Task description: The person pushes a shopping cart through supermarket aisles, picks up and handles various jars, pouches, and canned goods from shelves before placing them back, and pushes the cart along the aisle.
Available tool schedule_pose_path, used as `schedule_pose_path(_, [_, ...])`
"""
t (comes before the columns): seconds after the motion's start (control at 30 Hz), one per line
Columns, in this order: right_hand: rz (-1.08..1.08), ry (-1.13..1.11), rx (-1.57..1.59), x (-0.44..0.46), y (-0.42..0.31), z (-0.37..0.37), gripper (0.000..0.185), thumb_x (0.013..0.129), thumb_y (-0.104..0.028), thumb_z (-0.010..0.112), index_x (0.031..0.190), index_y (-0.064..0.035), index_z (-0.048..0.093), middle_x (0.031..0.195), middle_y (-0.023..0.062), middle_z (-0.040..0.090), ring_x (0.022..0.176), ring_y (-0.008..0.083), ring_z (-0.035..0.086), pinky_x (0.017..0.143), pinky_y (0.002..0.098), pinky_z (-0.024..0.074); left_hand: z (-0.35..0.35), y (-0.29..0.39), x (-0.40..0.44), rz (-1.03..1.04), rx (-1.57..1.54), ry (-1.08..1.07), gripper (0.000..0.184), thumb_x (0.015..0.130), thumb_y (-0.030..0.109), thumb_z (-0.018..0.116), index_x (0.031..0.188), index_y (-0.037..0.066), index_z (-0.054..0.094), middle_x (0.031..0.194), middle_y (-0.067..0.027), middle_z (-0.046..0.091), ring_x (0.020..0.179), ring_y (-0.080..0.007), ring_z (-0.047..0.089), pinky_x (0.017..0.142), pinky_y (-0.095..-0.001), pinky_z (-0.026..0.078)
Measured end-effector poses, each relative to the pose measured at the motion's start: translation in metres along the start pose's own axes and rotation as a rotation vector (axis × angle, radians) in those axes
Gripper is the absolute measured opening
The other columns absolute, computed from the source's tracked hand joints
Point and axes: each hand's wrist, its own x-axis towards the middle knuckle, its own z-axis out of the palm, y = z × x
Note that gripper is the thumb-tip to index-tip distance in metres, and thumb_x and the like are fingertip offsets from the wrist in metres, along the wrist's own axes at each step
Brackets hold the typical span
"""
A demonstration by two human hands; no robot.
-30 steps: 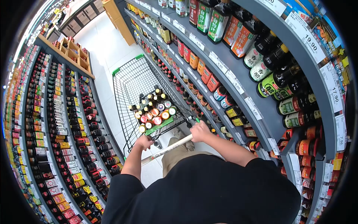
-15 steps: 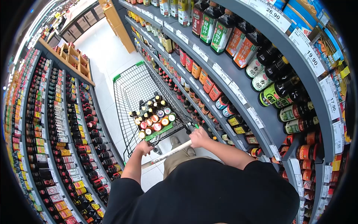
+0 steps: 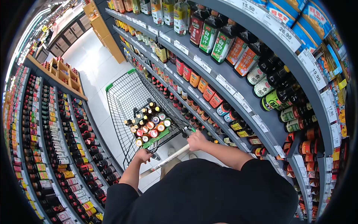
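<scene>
A wire shopping cart [image 3: 112, 108] with green corner pieces is in front of me, angled up and to the left. Near its rear, several dark bottles [image 3: 143, 118] with yellow caps and several round-lidded jars [image 3: 153, 133] stand grouped together. My right hand [image 3: 197, 140] is wrapped around the right end of the pale cart handle [image 3: 167, 159]. At the left rear of the cart, my left hand [image 3: 142, 155] is closed on a dark part of it; the fingers are partly hidden. The handle's left end passes close to my left forearm.
A curved shelf [image 3: 223, 89] of bottled sauces and vinegars with price tags runs close along the right. Another shelf [image 3: 67, 149] packed with bottles lines the left. Ahead lie the white tiled floor [image 3: 95, 56] and a wooden bin display [image 3: 65, 72].
The cart has shifted slightly left in view, and both hands stay on it. The left shelf sits lower in view, and my feet show less beneath the handle.
</scene>
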Motion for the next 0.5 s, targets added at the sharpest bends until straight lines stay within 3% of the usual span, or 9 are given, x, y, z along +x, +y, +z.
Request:
schedule_pose_path(0.23, [0.045, -0.071, 0.017, 0.043, -0.013, -0.025, 0.024, 0.069, -0.036, 0.068, 0.078, -0.0149, 0.076, 0.081, 0.0047, 0.072, 0.087, 0.0226, 0.068, 0.083, 0.0402, 0.0430, -0.049, -0.014, 0.016, 0.059, -0.013, -0.004, 0.035, 0.086, 0.031, 0.059, 0.087, 0.000, 0.074, 0.069, -0.0089, 0.071, 0.051, -0.0163, 0.064, 0.050, -0.0310, 0.054])
schedule_pose_path(0.3, [0.055, -0.047, -0.036, 0.051, -0.015, -0.028, 0.022, 0.067, -0.037, 0.067, 0.072, -0.0165, 0.073, 0.076, 0.0039, 0.070, 0.088, 0.0228, 0.068, 0.082, 0.0421, 0.0431, -0.062, -0.014, 0.019, 0.020, 0.075, 0.018, 0.036, 0.086, 0.037, 0.059, 0.087, 0.004, 0.075, 0.070, -0.0105, 0.071, 0.057, -0.0207, 0.067, 0.058, -0.0351, 0.056])
schedule_pose_path(0.37, [0.057, -0.018, -0.017, 0.064, -0.018, -0.025, 0.021, 0.065, -0.037, 0.067, 0.069, -0.0165, 0.073, 0.073, 0.0033, 0.068, 0.086, 0.0227, 0.067, 0.079, 0.0418, 0.0424, -0.072, -0.025, 0.027, 0.155, 0.232, 0.113, 0.042, 0.085, 0.049, 0.061, 0.087, 0.010, 0.076, 0.079, -0.0129, 0.073, 0.080, -0.0292, 0.070, 0.078, -0.0403, 0.054])
schedule_pose_path(0.5, [0.056, 0.025, -0.043, 0.082, -0.018, -0.020, 0.020, 0.063, -0.036, 0.067, 0.066, -0.0166, 0.072, 0.069, 0.0036, 0.067, 0.080, 0.0238, 0.066, 0.074, 0.0417, 0.0411, -0.090, -0.033, 0.039, 0.159, 0.277, 0.123, 0.051, 0.085, 0.055, 0.062, 0.086, 0.006, 0.075, 0.081, -0.0190, 0.071, 0.082, -0.0344, 0.068, 0.077, -0.0425, 0.052])
